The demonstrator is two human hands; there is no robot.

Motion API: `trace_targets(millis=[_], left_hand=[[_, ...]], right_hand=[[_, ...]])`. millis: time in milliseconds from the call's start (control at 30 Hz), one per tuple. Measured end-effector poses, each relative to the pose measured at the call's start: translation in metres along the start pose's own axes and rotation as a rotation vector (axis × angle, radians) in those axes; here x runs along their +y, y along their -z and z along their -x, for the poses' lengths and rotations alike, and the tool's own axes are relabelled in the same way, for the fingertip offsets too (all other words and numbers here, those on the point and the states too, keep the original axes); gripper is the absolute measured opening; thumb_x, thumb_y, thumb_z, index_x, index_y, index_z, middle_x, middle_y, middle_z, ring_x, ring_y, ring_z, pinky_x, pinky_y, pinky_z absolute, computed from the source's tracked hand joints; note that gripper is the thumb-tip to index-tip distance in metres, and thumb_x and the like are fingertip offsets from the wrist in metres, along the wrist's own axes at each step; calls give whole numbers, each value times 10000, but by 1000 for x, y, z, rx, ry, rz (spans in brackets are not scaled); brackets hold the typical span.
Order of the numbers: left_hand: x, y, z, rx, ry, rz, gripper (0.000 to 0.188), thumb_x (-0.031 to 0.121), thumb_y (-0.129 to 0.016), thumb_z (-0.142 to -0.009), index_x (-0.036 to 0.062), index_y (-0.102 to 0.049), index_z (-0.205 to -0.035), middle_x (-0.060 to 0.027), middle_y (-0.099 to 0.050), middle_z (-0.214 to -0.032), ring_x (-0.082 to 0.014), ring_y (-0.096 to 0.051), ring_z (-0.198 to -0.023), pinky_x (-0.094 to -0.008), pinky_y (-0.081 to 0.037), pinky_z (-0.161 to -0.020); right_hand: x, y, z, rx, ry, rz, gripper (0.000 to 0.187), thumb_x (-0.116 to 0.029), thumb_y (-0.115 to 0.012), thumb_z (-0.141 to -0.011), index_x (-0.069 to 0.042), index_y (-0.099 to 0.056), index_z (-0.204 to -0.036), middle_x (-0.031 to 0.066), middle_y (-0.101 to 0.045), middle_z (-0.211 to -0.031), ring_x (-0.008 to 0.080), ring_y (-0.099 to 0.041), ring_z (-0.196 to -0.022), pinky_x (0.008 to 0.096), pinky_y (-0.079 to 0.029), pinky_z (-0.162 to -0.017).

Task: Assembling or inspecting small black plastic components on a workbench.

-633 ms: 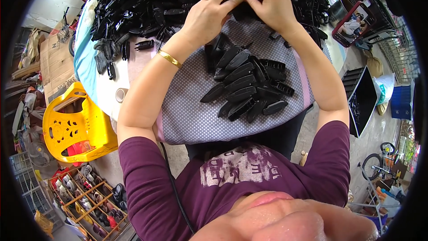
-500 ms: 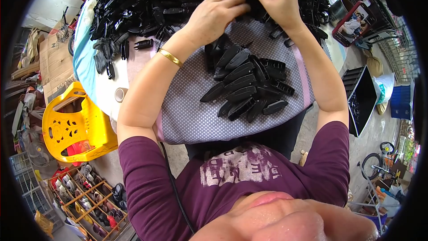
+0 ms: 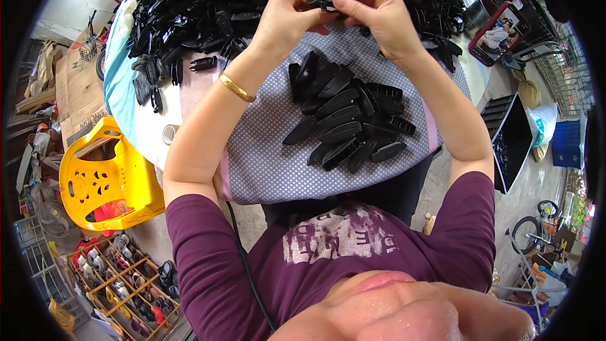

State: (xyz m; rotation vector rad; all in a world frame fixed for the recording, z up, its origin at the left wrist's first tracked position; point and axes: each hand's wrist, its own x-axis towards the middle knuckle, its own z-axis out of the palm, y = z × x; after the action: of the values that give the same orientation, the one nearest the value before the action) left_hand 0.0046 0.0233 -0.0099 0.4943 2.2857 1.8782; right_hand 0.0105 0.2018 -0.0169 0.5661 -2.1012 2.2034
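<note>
A: Head view: what do the hands hold?
B: Left hand (image 3: 291, 17) and right hand (image 3: 372, 12) pinch one small black clip (image 3: 323, 4) together above the dotted cloth (image 3: 265, 151).
A: Packages, room?
B: Brown cardboard box (image 3: 77, 95) left of the worktop (image 3: 148, 129); finished clips (image 3: 350, 120) near the cloth's front edge.

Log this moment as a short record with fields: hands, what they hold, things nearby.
left hand: raised over the table, fingertips pinching a small black plastic part
right hand: fingertips on the same part, meeting the left
wrist: gold bangle on the left arm
near pile: black clip-like pieces lying on dotted grey cloth
far pile: large heap of black parts
beside table: yellow plastic chair
</note>
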Motion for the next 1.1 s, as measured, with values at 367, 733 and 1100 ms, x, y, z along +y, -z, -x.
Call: trace_targets(millis=[367,733,1100], left_hand=[[-1,1,5,28,-99,293,274,43,-600,-854,-34,-590,-1117,-96,-647,-942,-143,-626,-831,-254,-526,-770],[-1,2,8,4,-87,430,294,134,-610,-869,32,-604,-1145,-57,-638,-993,-132,-597,-875,-254,-486,-832],[9,11,8,-103,-315,258,252,145,-611,-867,31,-638,-1090,-52,-638,-1016,-136,-581,-924,-251,-456,-871]], right_hand=[[0,-4,4,55,167,208,195,-179,-634,-862,-48,-650,-1004,9,-652,-863,64,-606,-739,196,-494,-606],[4,-13,7,95,349,549,306,-206,-658,-841,13,-570,-1034,63,-619,-890,93,-589,-691,225,-484,-606],[-5,-6,11,-118,388,681,229,-172,-666,-828,12,-644,-962,22,-633,-720,84,-573,-616,207,-464,-567]])
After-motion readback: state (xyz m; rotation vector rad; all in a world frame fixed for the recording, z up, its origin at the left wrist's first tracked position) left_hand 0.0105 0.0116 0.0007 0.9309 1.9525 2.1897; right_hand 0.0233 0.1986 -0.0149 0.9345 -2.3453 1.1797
